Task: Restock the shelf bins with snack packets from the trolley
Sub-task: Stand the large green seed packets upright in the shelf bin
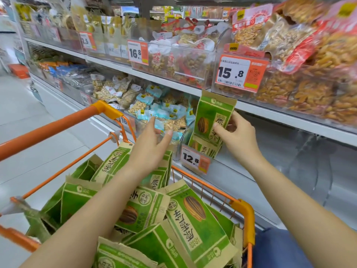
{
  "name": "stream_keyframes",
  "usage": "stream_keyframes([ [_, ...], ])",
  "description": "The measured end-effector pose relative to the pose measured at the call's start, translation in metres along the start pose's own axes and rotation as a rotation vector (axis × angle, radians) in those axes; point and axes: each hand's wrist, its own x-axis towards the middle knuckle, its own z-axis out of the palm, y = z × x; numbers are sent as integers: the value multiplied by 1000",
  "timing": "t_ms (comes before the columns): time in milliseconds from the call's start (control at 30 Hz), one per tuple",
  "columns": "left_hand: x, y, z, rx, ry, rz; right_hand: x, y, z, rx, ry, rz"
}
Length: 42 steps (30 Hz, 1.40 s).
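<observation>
Shelf bin (185, 136); green packet (212, 120) in right hand (239, 136), left hand (152, 142) beside.

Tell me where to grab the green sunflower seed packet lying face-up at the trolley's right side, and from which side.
Grip the green and kraft paper seed packet by its upper short edge, from above. It lies flat on other packets, that flat sealed edge nearest the open left hand.

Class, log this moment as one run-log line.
right hand: grips green packet upright at 12.8 bin | left hand: open, above trolley
</observation>
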Motion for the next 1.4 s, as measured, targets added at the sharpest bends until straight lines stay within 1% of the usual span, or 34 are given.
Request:
stream_keyframes([
  [67,-1,-7,5,0,-25,-36,2,15,6,-9,-10,23],
  [167,2,-12,6,-21,-21,-60,6,36,22,-142,-149,139],
  [233,3,-13,4,-37,-5,-55,7,49,31,-223,-185,193],
  [367,3,-16,4,-39,-7,-50,8,57,32,-304,-107,185],
  [467,4,-16,7,-50,-4,-60,9,56,35,-305,-73,196],
  [533,5,-16,7,-80,16,-67,10,58,41,-230,-14,256],
  [600,5,-15,6,-124,52,-69,11,62,47,-104,67,351],
  [667,4,-14,4,-158,76,-66,9,63,52,-75,115,376],
  [800,4,-14,5,-192,93,-69,7,58,55,-201,30,224],
  [867,5,-15,6,-186,74,-83,11,57,51,-285,-29,216],
  [933,5,-14,6,-171,65,-92,15,62,47,-329,-114,258],
  [1000,6,-13,1,-94,94,-70,11,67,43,-306,-190,310],
  [1067,6,-10,-8,96,98,-35,3,70,41,-305,-173,326],
  [1133,8,-10,-19,348,-4,-52,-4,66,39,-261,-30,306],
  [1200,10,-11,-29,592,-120,-113,-12,60,36,-132,144,237],
  [1233,11,-13,-33,671,-177,-141,-17,57,35,-62,202,177],
  [1267,10,-14,-36,722,-244,-152,-22,53,34,-18,218,122],
  [1300,9,-15,-37,753,-314,-141,-26,50,34,0,190,82],
  [1333,8,-16,-37,780,-381,-110,-30,47,35,8,127,60],
  [1400,3,-15,-35,835,-441,-33,-35,41,41,24,-24,79],
])
